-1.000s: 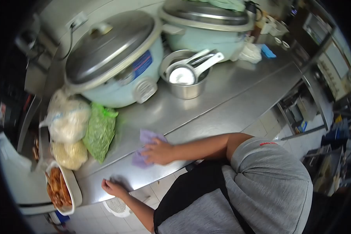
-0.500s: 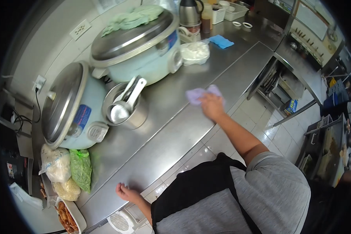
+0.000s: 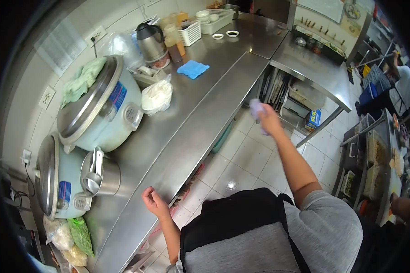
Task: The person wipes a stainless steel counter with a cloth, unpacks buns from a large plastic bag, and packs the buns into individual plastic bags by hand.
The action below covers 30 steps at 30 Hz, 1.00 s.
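Clutching a crumpled pale-purple cloth (image 3: 256, 107) inside them, my right fingers (image 3: 264, 111) are hanging beside the long stainless-steel tabletop (image 3: 191, 132), which is stretching alongside my half-open, loosely curling left fingers (image 3: 147, 196).

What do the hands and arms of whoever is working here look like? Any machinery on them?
They are human: the left hand and right hand wear no gloves, and no cables or machinery show. The forearms are uncovered. The right arm has a plain grey short sleeve, beside a black strap.
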Tool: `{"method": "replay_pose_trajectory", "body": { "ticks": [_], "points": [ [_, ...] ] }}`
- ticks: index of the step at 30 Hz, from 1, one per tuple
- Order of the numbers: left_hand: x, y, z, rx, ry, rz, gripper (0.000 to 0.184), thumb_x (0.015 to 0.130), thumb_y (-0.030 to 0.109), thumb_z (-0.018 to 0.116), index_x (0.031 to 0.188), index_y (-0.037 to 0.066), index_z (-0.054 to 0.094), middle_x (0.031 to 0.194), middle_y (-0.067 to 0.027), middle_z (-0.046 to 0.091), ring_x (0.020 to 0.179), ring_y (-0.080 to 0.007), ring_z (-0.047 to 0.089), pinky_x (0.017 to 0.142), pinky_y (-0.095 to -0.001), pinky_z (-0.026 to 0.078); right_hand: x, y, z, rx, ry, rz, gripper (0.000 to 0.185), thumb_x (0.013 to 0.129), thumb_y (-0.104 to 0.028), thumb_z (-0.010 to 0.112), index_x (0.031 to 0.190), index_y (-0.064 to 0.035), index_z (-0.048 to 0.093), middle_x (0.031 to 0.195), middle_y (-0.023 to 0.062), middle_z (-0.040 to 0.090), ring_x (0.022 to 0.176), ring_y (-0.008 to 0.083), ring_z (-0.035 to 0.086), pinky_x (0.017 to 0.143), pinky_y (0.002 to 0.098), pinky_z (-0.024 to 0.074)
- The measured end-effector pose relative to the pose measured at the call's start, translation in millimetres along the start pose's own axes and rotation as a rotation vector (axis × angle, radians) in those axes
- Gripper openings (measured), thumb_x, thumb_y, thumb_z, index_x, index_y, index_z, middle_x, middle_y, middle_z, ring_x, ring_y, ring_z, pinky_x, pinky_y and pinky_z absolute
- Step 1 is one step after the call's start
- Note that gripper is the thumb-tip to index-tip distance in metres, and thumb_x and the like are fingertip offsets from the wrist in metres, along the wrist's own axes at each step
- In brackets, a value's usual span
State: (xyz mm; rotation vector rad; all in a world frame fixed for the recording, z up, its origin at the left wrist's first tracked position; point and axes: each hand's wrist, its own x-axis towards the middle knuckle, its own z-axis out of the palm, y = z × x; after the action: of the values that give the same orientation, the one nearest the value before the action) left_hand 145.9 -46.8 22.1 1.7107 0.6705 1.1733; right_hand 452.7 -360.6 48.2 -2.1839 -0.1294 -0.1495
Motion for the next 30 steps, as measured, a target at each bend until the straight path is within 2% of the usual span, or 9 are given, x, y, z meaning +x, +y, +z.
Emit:
{"method": "replay_pose_trajectory", "body": {
  "ticks": [2, 3, 5, 6, 8, 11, 17, 20, 30],
  "points": [
    [2.9, 8.8, 22.0, 0.040, -0.102, 0.025, 0.012, 0.079, 0.005, 0.044, 0.090, 0.001, 0.048, 0.086, -0.0053, 0.049, 0.080, -0.0126, 0.047, 0.074, -0.0236, 0.037, 0.7, -30.0, 34.1, 0.158, -0.071, -0.196, 0.038, 0.075, -0.015, 0.050, 0.111, -0.0074, 0.043, 0.097, 0.0152, 0.054, 0.089, 0.0261, 0.053, 0.078, 0.0329, 0.0407],
    [4.2, 7.6, 32.0, 0.039, -0.107, 0.028, 0.012, 0.079, 0.005, 0.044, 0.090, 0.001, 0.048, 0.086, -0.0053, 0.049, 0.080, -0.0126, 0.047, 0.074, -0.0236, 0.037, -0.1, -35.9, 59.9, 0.002, -0.116, -0.344, 0.041, 0.074, -0.014, 0.050, 0.113, -0.0078, 0.042, 0.102, 0.0146, 0.052, 0.090, 0.0275, 0.052, 0.078, 0.0342, 0.0410],
    [7.6, 1.9, 51.6, -0.006, -0.136, -0.041, 0.011, 0.079, 0.005, 0.044, 0.089, 0.001, 0.047, 0.086, -0.0054, 0.049, 0.080, -0.0125, 0.046, 0.075, -0.0233, 0.037, -19.6, -68.9, 96.8, -0.013, -0.531, -0.162, 0.046, 0.073, -0.017, 0.052, 0.118, -0.0195, 0.039, 0.118, 0.0140, 0.040, 0.094, 0.0335, 0.048, 0.077, 0.0370, 0.0419],
    [10.7, 0.4, 60.5, -0.011, -0.140, -0.041, 0.011, 0.079, 0.005, 0.044, 0.089, 0.001, 0.047, 0.086, -0.0054, 0.049, 0.080, -0.0125, 0.046, 0.075, -0.0233, 0.037, -36.5, -84.9, 100.0, -0.472, -0.566, -0.684, 0.047, 0.074, -0.023, 0.052, 0.119, -0.0263, 0.039, 0.125, 0.0120, 0.033, 0.107, 0.0333, 0.039, 0.083, 0.0429, 0.0364],
    [16.8, -1.4, 79.0, 0.034, -0.167, -0.041, 0.013, 0.079, 0.004, 0.045, 0.091, 0.000, 0.047, 0.087, -0.0052, 0.048, 0.078, -0.0122, 0.046, 0.072, -0.0236, 0.038, -51.6, -93.5, 104.8, -0.615, -0.736, -0.899, 0.044, 0.076, -0.030, 0.050, 0.119, -0.0281, 0.039, 0.131, 0.0090, 0.025, 0.119, 0.0309, 0.023, 0.090, 0.0501, 0.0243],
    [29.8, 7.5, 113.1, 0.042, -0.151, -0.065, 0.011, 0.079, 0.005, 0.045, 0.089, 0.001, 0.048, 0.086, -0.0052, 0.049, 0.081, -0.0125, 0.046, 0.075, -0.0234, 0.036, -13.0, -76.0, 129.4, -0.437, -0.719, -0.882, 0.042, 0.078, -0.034, 0.046, 0.119, -0.0289, 0.039, 0.134, 0.0066, 0.017, 0.124, 0.0274, 0.010, 0.093, 0.0528, 0.0135],
    [75.7, -8.8, 193.4, -0.115, -0.156, -0.066, 0.010, 0.079, 0.005, 0.045, 0.088, 0.001, 0.048, 0.084, -0.0036, 0.049, 0.079, -0.0110, 0.045, 0.073, -0.0221, 0.036, 123.5, -36.8, 133.0, -0.564, -0.454, -0.644, 0.040, 0.078, -0.031, 0.045, 0.118, -0.0263, 0.041, 0.132, 0.0076, 0.023, 0.121, 0.0299, 0.018, 0.092, 0.0528, 0.0159],
    [103.5, -12.5, 255.4, -0.092, -0.310, -0.065, 0.010, 0.079, 0.005, 0.045, 0.088, 0.001, 0.048, 0.081, -0.0028, 0.048, 0.072, -0.0099, 0.045, 0.067, -0.0215, 0.038, 200.1, -18.9, 89.3, -0.708, -0.363, -0.304, 0.044, 0.076, -0.037, 0.044, 0.119, -0.0281, 0.038, 0.132, 0.0085, 0.023, 0.120, 0.0326, 0.019, 0.091, 0.0546, 0.0179],
    [126.4, 29.7, 395.8, -0.056, -0.736, 0.137, 0.009, 0.075, 0.005, 0.049, 0.083, 0.002, 0.052, 0.075, -0.0064, 0.048, 0.064, -0.0133, 0.047, 0.058, -0.0226, 0.039, 278.8, 30.5, 57.7, -0.742, -0.151, -0.110, 0.051, 0.072, -0.044, 0.048, 0.119, -0.0277, 0.039, 0.131, 0.0106, 0.022, 0.120, 0.0346, 0.017, 0.091, 0.0580, 0.0121]
  ]
}}
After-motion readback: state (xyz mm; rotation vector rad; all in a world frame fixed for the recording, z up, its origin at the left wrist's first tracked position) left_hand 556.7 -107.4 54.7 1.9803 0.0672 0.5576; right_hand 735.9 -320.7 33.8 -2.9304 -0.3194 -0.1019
